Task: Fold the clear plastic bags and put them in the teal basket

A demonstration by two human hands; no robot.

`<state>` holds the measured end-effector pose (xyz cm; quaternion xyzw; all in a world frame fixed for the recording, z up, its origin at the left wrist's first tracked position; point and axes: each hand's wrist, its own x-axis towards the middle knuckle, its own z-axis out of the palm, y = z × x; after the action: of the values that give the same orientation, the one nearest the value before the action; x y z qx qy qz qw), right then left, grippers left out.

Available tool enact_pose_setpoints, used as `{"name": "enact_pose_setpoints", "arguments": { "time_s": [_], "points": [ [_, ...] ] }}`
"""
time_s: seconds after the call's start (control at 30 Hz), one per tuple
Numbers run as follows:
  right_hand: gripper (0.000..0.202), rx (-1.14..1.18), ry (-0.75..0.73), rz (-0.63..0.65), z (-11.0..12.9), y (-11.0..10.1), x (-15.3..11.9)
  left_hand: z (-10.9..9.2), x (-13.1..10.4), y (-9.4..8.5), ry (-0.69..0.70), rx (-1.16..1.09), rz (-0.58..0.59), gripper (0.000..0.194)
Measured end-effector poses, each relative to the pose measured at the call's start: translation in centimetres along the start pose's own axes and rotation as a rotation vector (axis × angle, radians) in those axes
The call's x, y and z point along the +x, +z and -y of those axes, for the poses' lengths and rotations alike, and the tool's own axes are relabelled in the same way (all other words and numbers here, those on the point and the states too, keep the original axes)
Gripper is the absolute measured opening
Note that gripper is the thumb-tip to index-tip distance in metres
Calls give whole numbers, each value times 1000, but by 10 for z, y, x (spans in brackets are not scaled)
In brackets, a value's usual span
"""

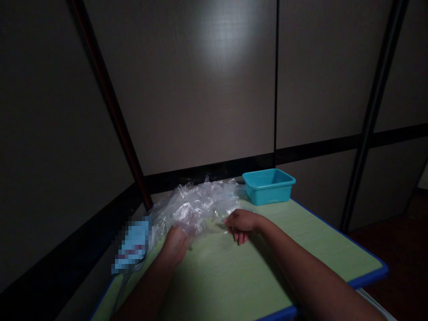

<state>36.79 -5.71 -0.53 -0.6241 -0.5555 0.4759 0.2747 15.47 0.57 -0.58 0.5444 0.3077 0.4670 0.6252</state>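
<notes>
A heap of clear plastic bags (200,198) is spread over the back left of the green table (227,272). My left hand (177,243) is closed at the heap's near edge, with crumpled clear plastic at its fingers. To its right, my right hand (241,224) hangs just above the tabletop, palm down. Its thumb and index finger are pinched at the edge of the clear plastic, while the other fingers curl loosely below. Whether both hands hold the same bag, I cannot tell.
A turquoise plastic basin (270,192) stands at the back right, touching or close to the bags. At the left edge lies a blurred light-blue packet (133,243). Dark panelled doors (214,111) rise behind the table, which has a blue rim (368,277).
</notes>
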Motion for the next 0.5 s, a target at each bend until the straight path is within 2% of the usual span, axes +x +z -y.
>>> {"name": "enact_pose_setpoints", "arguments": {
  "time_s": [0.1,0.17,0.23,0.33,0.4,0.5],
  "points": [
    [32,70,-159,-262,2,1,5,2,1,1,-17,-43,51,26],
    [28,88,-195,-300,5,2,5,3,1,2,-20,-59,83,26],
    [28,112,-268,-259,9,4,2,4,0,3,-11,-59,121,26],
    [30,149,-404,-116,11,13,0,4,-3,4,15,9,164,24],
    [32,173,-447,-44,10,20,1,4,-5,5,17,59,163,22],
    [35,224,-481,-16,8,27,6,2,-7,4,0,80,136,20]
  ]
}}
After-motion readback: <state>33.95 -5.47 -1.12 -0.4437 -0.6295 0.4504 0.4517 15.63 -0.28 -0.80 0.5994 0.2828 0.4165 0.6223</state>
